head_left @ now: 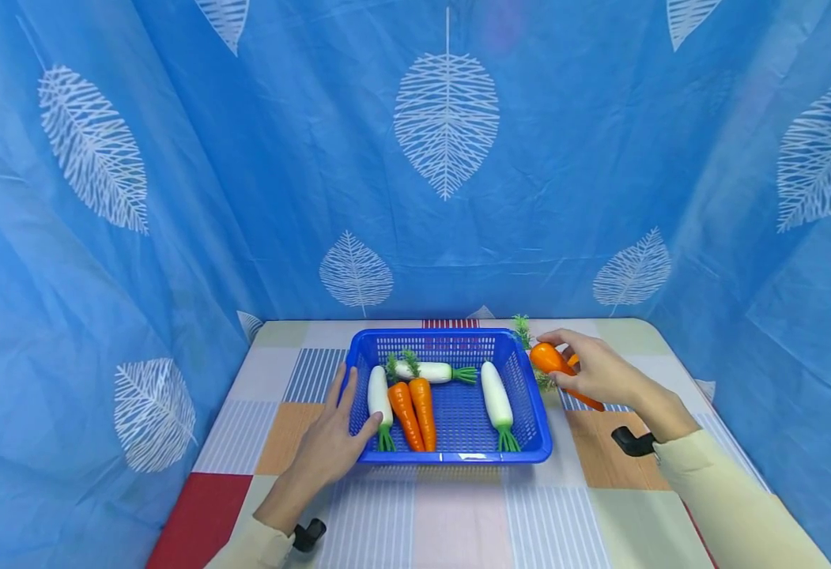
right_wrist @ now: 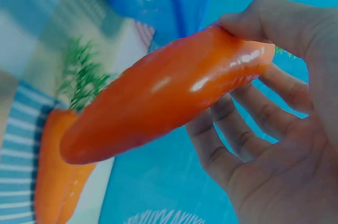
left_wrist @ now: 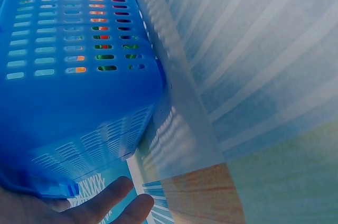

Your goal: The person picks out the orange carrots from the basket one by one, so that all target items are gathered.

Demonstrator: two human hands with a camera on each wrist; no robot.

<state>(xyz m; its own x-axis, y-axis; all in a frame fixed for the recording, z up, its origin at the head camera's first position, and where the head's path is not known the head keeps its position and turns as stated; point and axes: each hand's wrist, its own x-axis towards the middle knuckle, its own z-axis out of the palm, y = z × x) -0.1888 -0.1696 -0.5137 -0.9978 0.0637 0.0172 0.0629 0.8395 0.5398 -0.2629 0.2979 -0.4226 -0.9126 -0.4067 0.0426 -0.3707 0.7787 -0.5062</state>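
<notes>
A blue plastic basket (head_left: 443,458) holds two orange carrots (head_left: 424,411) and three white radishes (head_left: 495,395) with green tops. My left hand (head_left: 330,431) is at its left rim, fingers extended; in the left wrist view the fingers (left_wrist: 113,197) reach past the basket's wall (left_wrist: 79,97). My right hand (head_left: 596,367) holds an orange carrot (head_left: 547,357) just right of the basket. The right wrist view shows that carrot (right_wrist: 163,94) pinched near its leafy end between thumb and fingers, above the table. Below it another carrot (right_wrist: 53,166) lies on the cloth.
A checked and striped tablecloth (head_left: 458,514) covers the table. Blue curtains with white leaf prints (head_left: 447,118) hang behind and along both sides. Each wrist wears a black device (head_left: 632,442).
</notes>
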